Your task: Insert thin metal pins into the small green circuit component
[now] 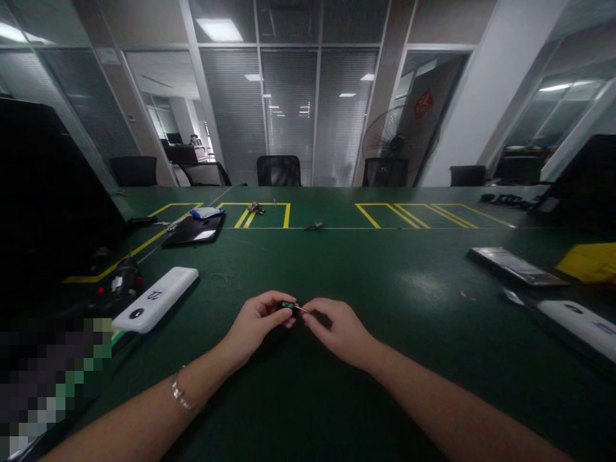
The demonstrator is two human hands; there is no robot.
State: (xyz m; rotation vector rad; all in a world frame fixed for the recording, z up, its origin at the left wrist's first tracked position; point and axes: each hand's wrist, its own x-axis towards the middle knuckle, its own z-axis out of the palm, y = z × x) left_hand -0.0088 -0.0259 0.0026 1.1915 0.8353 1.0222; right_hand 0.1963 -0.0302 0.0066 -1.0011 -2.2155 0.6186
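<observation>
My left hand (260,324) pinches a small dark piece with green on it (287,305), possibly a little circuit board, between thumb and fingers. Opposite it, my right hand (339,327) is closed on a thin, pale metallic rod (302,310). The rod's far end meets or lies right beside the dark piece; I cannot tell whether they are joined. Both hands are close together, just above the green table (385,398). Fingers partly hide the two small things.
To the left are a white case marked 22 (158,298), a black tablet-like device (195,229) and a large dark screen (48,205). On the right lie a flat silver device (517,265), another white case (577,324) and a yellow item (590,262). Small metal parts (256,208) sit farther back.
</observation>
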